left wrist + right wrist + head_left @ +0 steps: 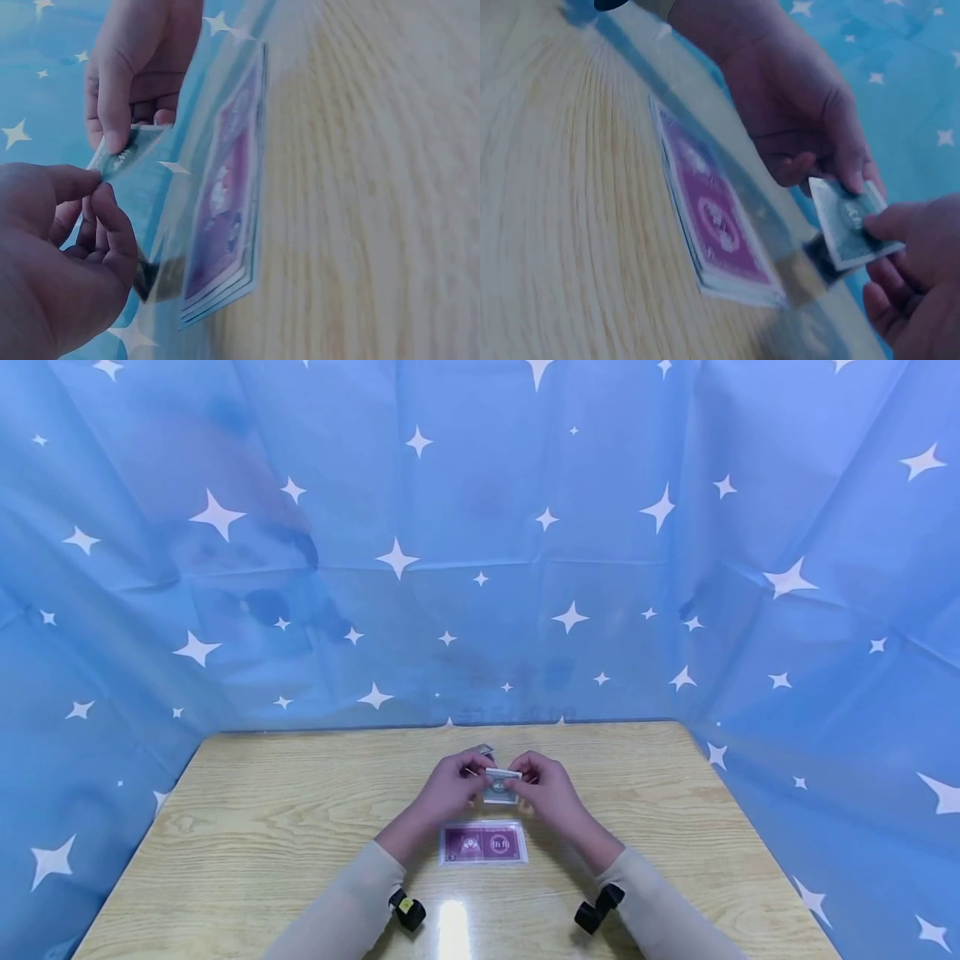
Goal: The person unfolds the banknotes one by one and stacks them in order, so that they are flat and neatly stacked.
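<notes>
My left hand (452, 781) and my right hand (546, 783) pinch a small grey-green note (498, 787) between thumbs and fingers, one hand at each side. It looks like play money, with a white border and a pale round emblem, and is about half as long as the purple notes. In the right wrist view the printed face of the note (851, 225) tilts upward above the table. Nearer to me lies a neat stack of purple notes (483, 843), flat below both hands.
A small dark piece (485, 749) lies on the table just behind my left hand, partly hidden by it. The wooden table (300, 827) ends at a blue star-patterned cloth (480, 643) behind and at both sides. Black bands (600, 908) circle both wrists.
</notes>
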The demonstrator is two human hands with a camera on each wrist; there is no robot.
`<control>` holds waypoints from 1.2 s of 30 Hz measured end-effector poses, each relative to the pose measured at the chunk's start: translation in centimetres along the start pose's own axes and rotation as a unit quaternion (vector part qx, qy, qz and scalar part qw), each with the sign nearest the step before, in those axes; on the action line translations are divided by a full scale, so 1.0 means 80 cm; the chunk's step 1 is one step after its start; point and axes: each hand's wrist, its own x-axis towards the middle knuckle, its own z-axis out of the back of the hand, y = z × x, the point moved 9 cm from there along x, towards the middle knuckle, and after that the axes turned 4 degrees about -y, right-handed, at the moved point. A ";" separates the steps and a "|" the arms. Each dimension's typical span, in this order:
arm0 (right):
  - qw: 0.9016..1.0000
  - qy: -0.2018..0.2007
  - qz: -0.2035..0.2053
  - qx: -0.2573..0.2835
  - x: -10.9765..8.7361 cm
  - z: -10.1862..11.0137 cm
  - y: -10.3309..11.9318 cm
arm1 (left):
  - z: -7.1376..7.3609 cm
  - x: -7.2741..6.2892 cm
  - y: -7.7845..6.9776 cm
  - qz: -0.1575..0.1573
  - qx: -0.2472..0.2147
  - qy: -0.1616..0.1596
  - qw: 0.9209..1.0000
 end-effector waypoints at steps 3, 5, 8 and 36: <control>1.000 0.001 -0.009 0.023 -0.003 -0.001 0.005 | 0.006 -0.007 -0.003 0.015 -0.046 0.001 0.999; 0.999 -0.002 -0.019 0.035 -0.006 -0.001 0.009 | 0.011 -0.012 -0.004 0.024 -0.058 -0.002 0.998; 0.998 -0.004 -0.035 0.059 -0.010 -0.002 0.014 | 0.019 -0.020 -0.007 0.032 -0.063 -0.013 0.997; 0.994 0.012 -0.027 0.109 -0.029 -0.013 0.053 | 0.036 -0.054 -0.035 -0.051 -0.024 0.046 0.997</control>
